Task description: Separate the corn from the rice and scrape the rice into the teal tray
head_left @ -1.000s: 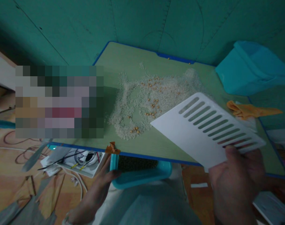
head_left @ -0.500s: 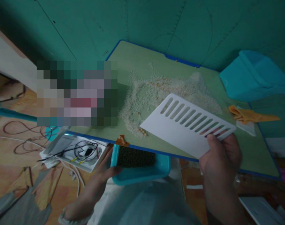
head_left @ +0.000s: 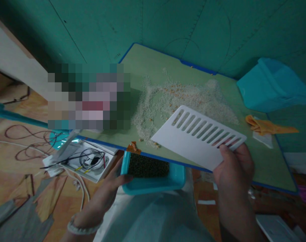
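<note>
My right hand is closed on the slotted end of a white plastic scraper, thumb on top. The scraper is tilted over the front half of the table; whether its left corner touches the surface I cannot tell. Beyond it spread pale rice-like grains with yellow beans scattered among them. Below the table's front edge, my left hand grips the left end of a teal plastic bin. Small dark green beans lie in the bin, mostly toward its left.
A teal container and an orange cloth are on the table's right. Brown tape sticks to the front edge. A pixelated patch hides the table's left part. On the floor stands a white box with cables.
The view has shifted slightly, so the bin appears a little higher and further right. The scraper has lowered a little, still in my right hand. Both grips look the same.
</note>
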A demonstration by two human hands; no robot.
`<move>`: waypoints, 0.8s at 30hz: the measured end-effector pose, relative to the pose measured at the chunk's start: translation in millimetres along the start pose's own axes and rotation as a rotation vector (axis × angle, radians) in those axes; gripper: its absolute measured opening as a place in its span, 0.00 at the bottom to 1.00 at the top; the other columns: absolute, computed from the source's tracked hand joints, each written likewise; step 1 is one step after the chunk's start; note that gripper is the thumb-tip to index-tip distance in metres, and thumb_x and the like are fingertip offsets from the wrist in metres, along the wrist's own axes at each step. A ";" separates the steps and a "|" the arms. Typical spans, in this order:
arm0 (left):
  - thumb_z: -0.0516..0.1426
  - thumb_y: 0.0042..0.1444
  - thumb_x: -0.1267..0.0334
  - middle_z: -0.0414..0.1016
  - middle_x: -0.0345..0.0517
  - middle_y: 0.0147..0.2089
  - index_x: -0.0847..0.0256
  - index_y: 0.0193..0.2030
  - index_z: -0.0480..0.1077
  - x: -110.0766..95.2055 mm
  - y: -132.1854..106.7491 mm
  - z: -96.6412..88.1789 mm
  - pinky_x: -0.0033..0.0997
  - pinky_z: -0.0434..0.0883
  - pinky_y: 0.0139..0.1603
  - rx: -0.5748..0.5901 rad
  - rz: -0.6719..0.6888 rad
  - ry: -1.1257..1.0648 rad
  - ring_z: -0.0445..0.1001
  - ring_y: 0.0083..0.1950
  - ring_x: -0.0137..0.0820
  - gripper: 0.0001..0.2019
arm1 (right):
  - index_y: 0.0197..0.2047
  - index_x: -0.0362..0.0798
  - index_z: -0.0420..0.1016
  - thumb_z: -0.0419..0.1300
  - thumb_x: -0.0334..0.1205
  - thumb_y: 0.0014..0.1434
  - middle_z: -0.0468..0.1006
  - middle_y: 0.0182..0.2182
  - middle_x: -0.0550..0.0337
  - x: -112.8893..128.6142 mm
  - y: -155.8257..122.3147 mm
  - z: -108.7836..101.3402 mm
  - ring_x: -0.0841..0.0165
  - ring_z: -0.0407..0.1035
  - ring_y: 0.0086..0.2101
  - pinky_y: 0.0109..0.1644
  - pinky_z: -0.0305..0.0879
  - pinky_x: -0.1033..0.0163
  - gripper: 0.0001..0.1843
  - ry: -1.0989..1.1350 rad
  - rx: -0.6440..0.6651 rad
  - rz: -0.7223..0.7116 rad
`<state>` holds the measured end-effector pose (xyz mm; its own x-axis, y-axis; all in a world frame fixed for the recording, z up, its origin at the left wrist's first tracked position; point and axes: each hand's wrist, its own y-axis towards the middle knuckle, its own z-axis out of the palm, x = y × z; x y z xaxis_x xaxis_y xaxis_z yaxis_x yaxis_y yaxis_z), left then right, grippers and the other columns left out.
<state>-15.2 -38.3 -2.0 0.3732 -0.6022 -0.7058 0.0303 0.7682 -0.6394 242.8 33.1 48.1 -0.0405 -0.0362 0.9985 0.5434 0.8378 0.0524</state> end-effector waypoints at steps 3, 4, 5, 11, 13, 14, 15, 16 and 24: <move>0.64 0.43 0.62 0.79 0.45 0.62 0.58 0.62 0.72 -2.5 -0.8 1.8 0.47 0.64 0.66 -0.009 0.012 -0.008 0.66 0.68 0.56 0.35 | 0.33 0.52 0.76 0.67 0.37 0.48 0.80 0.31 0.64 -1.2 -2.1 -0.3 0.66 0.74 0.33 0.42 0.71 0.59 0.06 0.028 0.021 0.029; 0.64 0.42 0.62 0.79 0.45 0.62 0.58 0.62 0.72 -3.2 -0.6 1.6 0.47 0.64 0.66 -0.010 0.014 -0.006 0.66 0.68 0.56 0.35 | 0.32 0.51 0.77 0.68 0.37 0.47 0.80 0.30 0.64 -2.7 -2.0 -0.5 0.67 0.74 0.32 0.41 0.71 0.59 0.06 0.045 0.009 0.022; 0.64 0.42 0.62 0.79 0.45 0.62 0.58 0.61 0.72 -3.9 -0.1 1.1 0.47 0.65 0.66 -0.010 0.015 0.001 0.67 0.68 0.56 0.34 | 0.32 0.51 0.77 0.68 0.36 0.46 0.80 0.29 0.64 -4.5 -1.6 -0.7 0.67 0.74 0.31 0.39 0.71 0.60 0.07 0.061 -0.009 0.007; 0.65 0.42 0.61 0.79 0.43 0.62 0.56 0.60 0.73 -2.8 6.8 -4.8 0.47 0.64 0.66 0.016 0.021 0.006 0.67 0.67 0.55 0.33 | 0.31 0.51 0.79 0.68 0.37 0.46 0.81 0.28 0.64 -13.2 -1.5 -5.3 0.67 0.74 0.29 0.35 0.72 0.61 0.06 0.095 0.003 -0.060; 0.66 0.42 0.62 0.79 0.42 0.62 0.56 0.59 0.73 -0.3 7.9 -6.6 0.46 0.64 0.66 0.014 0.016 0.002 0.67 0.67 0.55 0.33 | 0.31 0.52 0.80 0.69 0.38 0.47 0.82 0.28 0.65 -14.6 -2.6 -7.5 0.66 0.75 0.30 0.34 0.73 0.62 0.06 0.088 0.025 -0.065; 0.66 0.42 0.62 0.79 0.41 0.62 0.56 0.59 0.74 0.9 8.1 -7.4 0.46 0.65 0.66 0.010 0.015 -0.001 0.67 0.67 0.55 0.32 | 0.32 0.53 0.80 0.69 0.38 0.47 0.82 0.28 0.65 -15.3 -2.9 -8.5 0.66 0.75 0.30 0.34 0.74 0.62 0.06 0.082 0.030 -0.068; 0.66 0.42 0.62 0.79 0.41 0.62 0.56 0.59 0.74 2.1 8.1 -8.2 0.45 0.65 0.66 0.012 0.017 -0.003 0.67 0.67 0.54 0.32 | 0.32 0.53 0.80 0.69 0.38 0.47 0.82 0.29 0.66 -15.9 -3.2 -9.4 0.66 0.75 0.30 0.33 0.74 0.62 0.06 0.075 0.035 -0.069; 0.66 0.42 0.62 0.79 0.40 0.61 0.56 0.58 0.74 3.3 7.9 -9.1 0.44 0.65 0.65 0.020 0.020 -0.005 0.68 0.67 0.53 0.32 | 0.33 0.53 0.80 0.68 0.38 0.48 0.82 0.29 0.66 -16.5 -3.2 -10.0 0.66 0.75 0.30 0.33 0.74 0.63 0.06 0.068 0.041 -0.070; 0.65 0.42 0.62 0.82 0.40 0.57 0.55 0.57 0.74 5.0 7.3 -9.8 0.43 0.69 0.59 0.027 -0.004 0.019 0.72 0.62 0.52 0.31 | 0.30 0.53 0.80 0.68 0.37 0.45 0.81 0.28 0.65 -14.5 -2.0 -8.8 0.67 0.74 0.28 0.31 0.74 0.65 0.05 0.090 0.040 -0.055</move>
<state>-22.2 -37.8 -13.2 0.3556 -0.6088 -0.7092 0.0572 0.7715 -0.6336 249.7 27.2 33.6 0.0073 -0.1299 0.9915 0.5081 0.8545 0.1083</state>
